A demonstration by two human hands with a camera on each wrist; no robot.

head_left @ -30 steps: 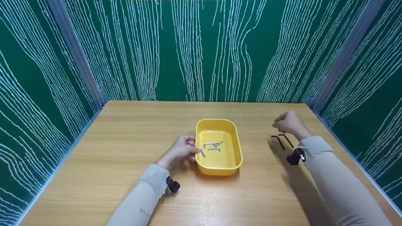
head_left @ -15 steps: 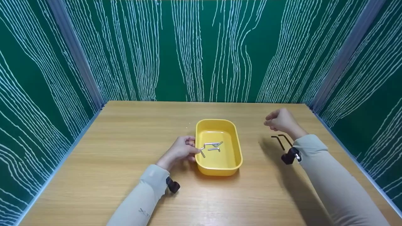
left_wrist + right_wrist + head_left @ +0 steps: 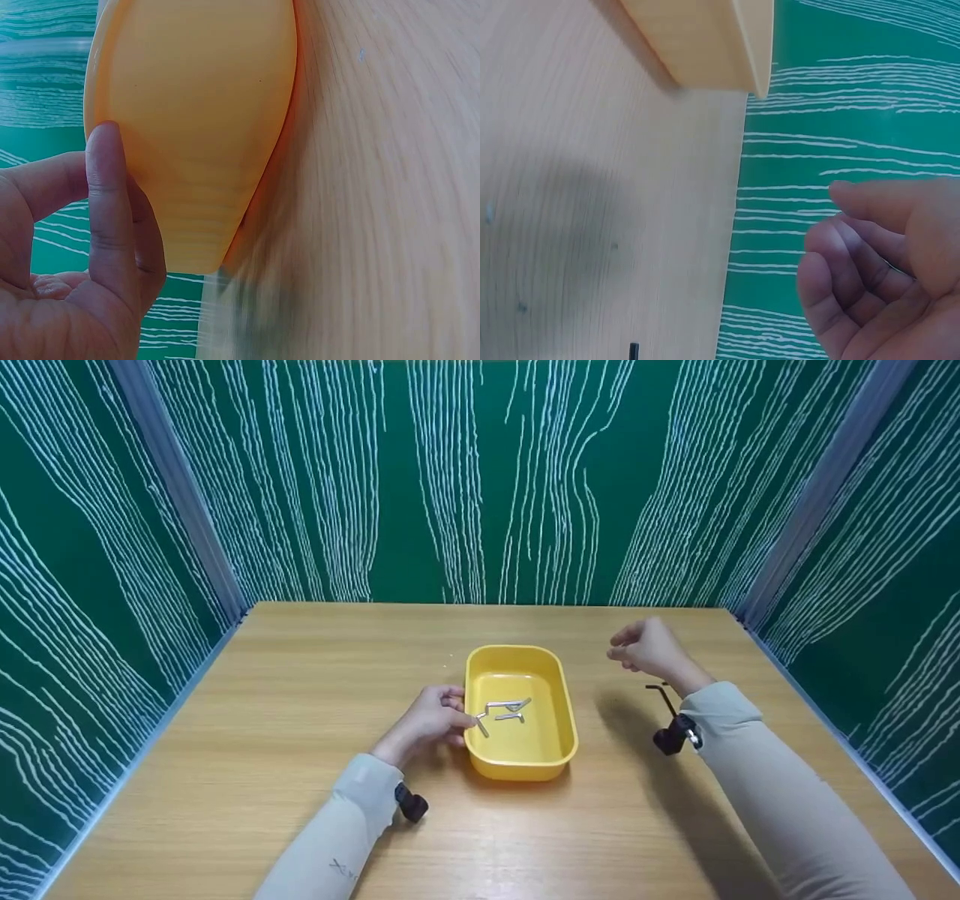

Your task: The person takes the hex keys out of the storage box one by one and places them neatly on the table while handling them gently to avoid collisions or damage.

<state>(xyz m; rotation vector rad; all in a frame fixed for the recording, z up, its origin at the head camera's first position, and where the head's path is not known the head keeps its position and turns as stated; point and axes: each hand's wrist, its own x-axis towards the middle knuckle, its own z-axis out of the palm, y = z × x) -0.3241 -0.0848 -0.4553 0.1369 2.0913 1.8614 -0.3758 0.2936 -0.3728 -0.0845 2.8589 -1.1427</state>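
A yellow plastic box [image 3: 520, 772] stands on the table, with several silver hex keys [image 3: 510, 717] lying on its floor. My left hand [image 3: 435, 715] grips the box's left side: the thumb reaches over the rim while the fingers [image 3: 111, 225] press the outer wall. To the right of the box, my right hand [image 3: 646, 648] is raised above the table, its fingers loosely bent. The right wrist view shows no held object between thumb and fingers. Below that hand lies a black hex key [image 3: 667, 702]; a second is mostly hidden by the wrist.
The wooden table [image 3: 300, 660] is enclosed by green panels [image 3: 405, 510] with white wavy lines at the back and sides. Tiny pale specks lie behind the box, to its left. Small dark cameras [image 3: 411, 804] are strapped on both wrists.
My right hand has moved left from above the black hex keys toward the box, its wrist now covering most of one key. The left hand and box have stayed in place.
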